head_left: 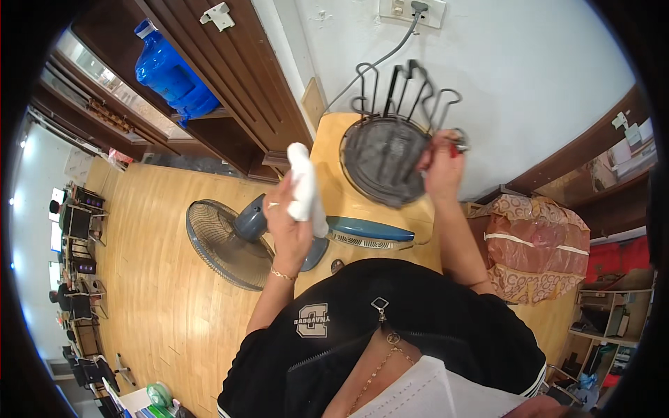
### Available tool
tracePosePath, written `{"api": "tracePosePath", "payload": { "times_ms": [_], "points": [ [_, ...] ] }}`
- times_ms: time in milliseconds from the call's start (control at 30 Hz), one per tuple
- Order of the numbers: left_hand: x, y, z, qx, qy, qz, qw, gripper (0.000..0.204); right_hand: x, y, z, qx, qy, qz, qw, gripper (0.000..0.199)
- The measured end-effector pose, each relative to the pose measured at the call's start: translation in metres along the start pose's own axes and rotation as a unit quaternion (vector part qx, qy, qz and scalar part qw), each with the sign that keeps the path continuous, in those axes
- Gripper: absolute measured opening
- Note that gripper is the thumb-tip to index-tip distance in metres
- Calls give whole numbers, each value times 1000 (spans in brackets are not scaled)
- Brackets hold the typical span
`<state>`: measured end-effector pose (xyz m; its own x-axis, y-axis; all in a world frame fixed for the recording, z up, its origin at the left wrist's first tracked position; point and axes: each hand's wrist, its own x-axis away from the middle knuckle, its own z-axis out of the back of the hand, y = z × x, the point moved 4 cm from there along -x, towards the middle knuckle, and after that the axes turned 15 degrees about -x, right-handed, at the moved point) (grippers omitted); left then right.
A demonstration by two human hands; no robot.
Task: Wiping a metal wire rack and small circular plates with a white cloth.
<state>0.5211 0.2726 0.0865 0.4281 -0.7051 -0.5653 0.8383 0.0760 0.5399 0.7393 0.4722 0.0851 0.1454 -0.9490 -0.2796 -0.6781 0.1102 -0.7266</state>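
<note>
My left hand (286, 223) is closed around a crumpled white cloth (302, 181), raised beside the near left of a small light-wood table (327, 150). A dark round rack (383, 157), with a disc-like base and several wire loops standing along its far side, is over the tabletop. My right hand (444, 167) grips this rack at its right rim; the fingertips are blurred. Something small, red and silvery shows at those fingers, too smeared to name. At the table's near edge lies a long blue object (371, 228) with a pale ribbed side.
A fan (233, 244) with a round grille stands on the wooden floor at left. A blue water bottle (174, 76) sits in a brown cabinet. A grey cord runs from the wall socket (411, 10) behind the table. A patterned brown bundle (536, 244) is at right.
</note>
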Motion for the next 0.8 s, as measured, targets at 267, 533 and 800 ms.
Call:
{"api": "tracePosePath", "payload": {
  "times_ms": [267, 533, 800],
  "points": [
    [39, 50, -90, -153, -395, -298, 856, 54, 6, -120, 78, 4, 44, 85, 995, 28],
    [34, 47, -98, -148, -396, -333, 843, 54, 19, -140, 124, 51, 125, 149, 980, 26],
    [-8, -39, -83, -185, -332, -233, 895, 47, 25, -154, 141, 39, 133, 127, 982, 26]
  ]
}}
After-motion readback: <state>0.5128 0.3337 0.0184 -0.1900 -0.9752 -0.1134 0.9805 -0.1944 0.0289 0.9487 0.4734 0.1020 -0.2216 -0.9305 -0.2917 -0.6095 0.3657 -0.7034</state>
